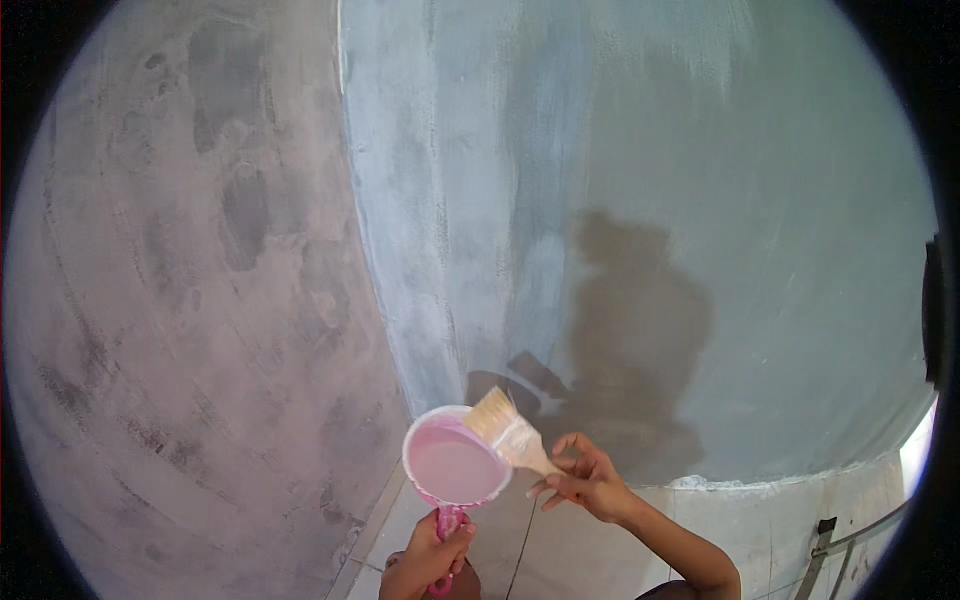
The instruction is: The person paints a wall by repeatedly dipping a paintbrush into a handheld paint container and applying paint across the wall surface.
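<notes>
My left hand [431,551] grips the handle of a pink plastic dipper [450,517], its rim smeared white. Pinkish-white liquid paint [459,469] fills part of the dipper's bowl. Between the fingers and thumb of my right hand [589,484] is the handle of a flat paintbrush [517,442]. The brush is tilted, with its pale bristles up and left at the right side of the dipper's rim. Whether the bristles touch the rim I cannot tell. Beyond them stands a wall [472,187] with light blue-white brushed strips beside its corner.
A patchy, unevenly coloured wall [225,315] meets the brushed wall at a corner on the left. Grey-green wall surface [787,262] spreads to the right, carrying my shadow. Pale floor tiles [600,547] lie below. A metal frame [832,555] stands at the lower right.
</notes>
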`<action>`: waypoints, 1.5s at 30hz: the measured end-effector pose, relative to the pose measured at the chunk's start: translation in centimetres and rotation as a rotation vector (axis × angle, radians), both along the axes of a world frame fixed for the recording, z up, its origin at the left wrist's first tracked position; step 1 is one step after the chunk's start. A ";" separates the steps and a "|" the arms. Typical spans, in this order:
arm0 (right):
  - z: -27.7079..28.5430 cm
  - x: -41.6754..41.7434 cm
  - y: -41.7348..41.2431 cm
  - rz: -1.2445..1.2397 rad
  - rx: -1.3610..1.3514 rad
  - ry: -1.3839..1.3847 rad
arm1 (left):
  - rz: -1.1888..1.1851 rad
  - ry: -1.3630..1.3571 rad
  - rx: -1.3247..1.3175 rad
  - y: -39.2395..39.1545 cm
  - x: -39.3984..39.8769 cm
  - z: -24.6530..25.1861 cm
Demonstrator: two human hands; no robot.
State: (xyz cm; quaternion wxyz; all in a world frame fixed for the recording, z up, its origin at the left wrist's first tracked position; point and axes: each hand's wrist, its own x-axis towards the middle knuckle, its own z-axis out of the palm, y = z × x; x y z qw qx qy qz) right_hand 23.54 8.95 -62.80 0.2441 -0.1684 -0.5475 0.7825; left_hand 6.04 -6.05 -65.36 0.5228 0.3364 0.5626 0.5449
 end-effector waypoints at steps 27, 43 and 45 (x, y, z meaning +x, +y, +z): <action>-24.7 -9.0 -0.1 -1.179 0.690 -0.854 | 0.142 0.021 0.028 -1.3 -0.2 1.4; -24.3 -14.0 2.9 -1.041 0.005 -0.362 | 0.042 -0.007 0.020 -0.2 -1.6 -1.0; -23.4 -14.7 3.1 -1.132 0.103 -0.274 | 0.036 0.000 0.009 -0.4 -1.3 -0.2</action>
